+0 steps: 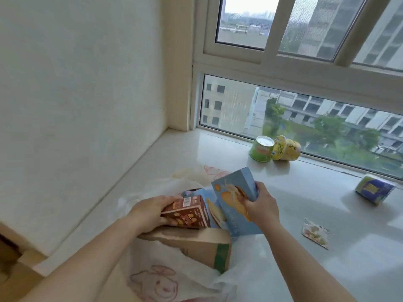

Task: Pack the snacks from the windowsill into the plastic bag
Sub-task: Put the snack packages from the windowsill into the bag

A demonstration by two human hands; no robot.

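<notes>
A white plastic bag [174, 280] with pink drawings lies open on the windowsill [327, 269]. My left hand [150, 212] grips a brown snack box [187, 213] at the bag's mouth. My right hand [260, 207] holds a light blue biscuit box [234, 188], tilted, its lower end going into the bag. Another blue box [212, 211] sits between them inside. A tan box with a green stripe [200, 247] lies in the bag below. On the sill lie a green cup [261, 149], a yellow cup [285, 148], a blue-and-green package [374, 191] and a small sachet [315, 233].
A white wall [76, 105] runs along the left of the sill. The window [305, 110] closes off the far side, with the two cups lying close to its frame. The sill's near left corner ends over a wooden edge [13, 258].
</notes>
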